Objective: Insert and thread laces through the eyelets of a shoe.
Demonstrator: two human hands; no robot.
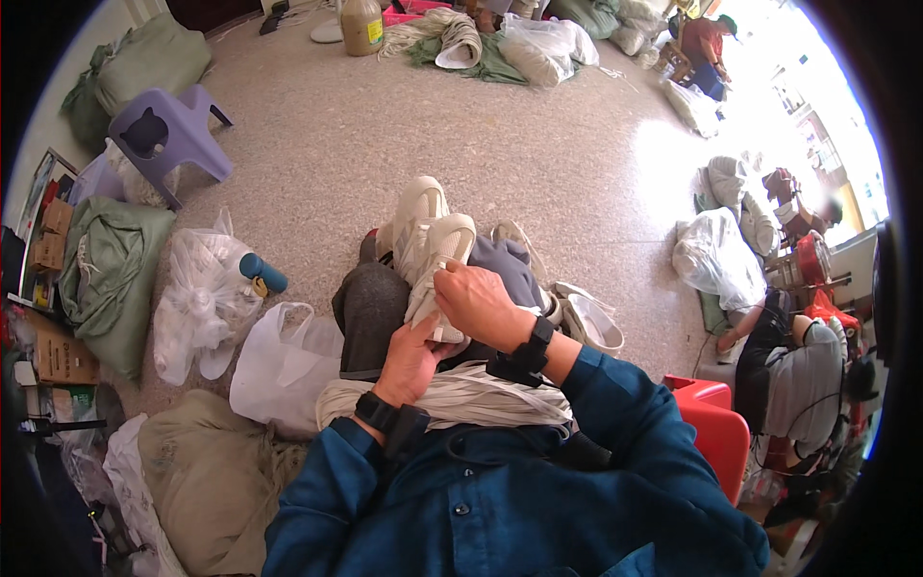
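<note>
Largest first: the speckled floor [548, 144] runs broadly from the seated person's knees to the bags lining the far edge, the main room for moving. Left edge crowded: green sack [120, 279], purple plastic chair [178, 135], knotted clear bag [204, 293]. Right edge: a co-worker [803, 380] bent near the wall, white plastic bag [716, 252] farther off; red plastic stool [719, 433] just beside the person's right elbow, little room there. White carrier bag [279, 361] by the left thigh.

Across the lap: bundle of pale laces [461, 402]. Above it, between the knees, cream sneaker [452, 236], toe pointing away; second sneaker [420, 200] just beyond, to its left.

Left hand [409, 363] curled around the heel end of the near sneaker. Right hand [479, 306] narrow, fingertips drawn together over its lacing; cannot tell whether a lace is pinched.
</note>
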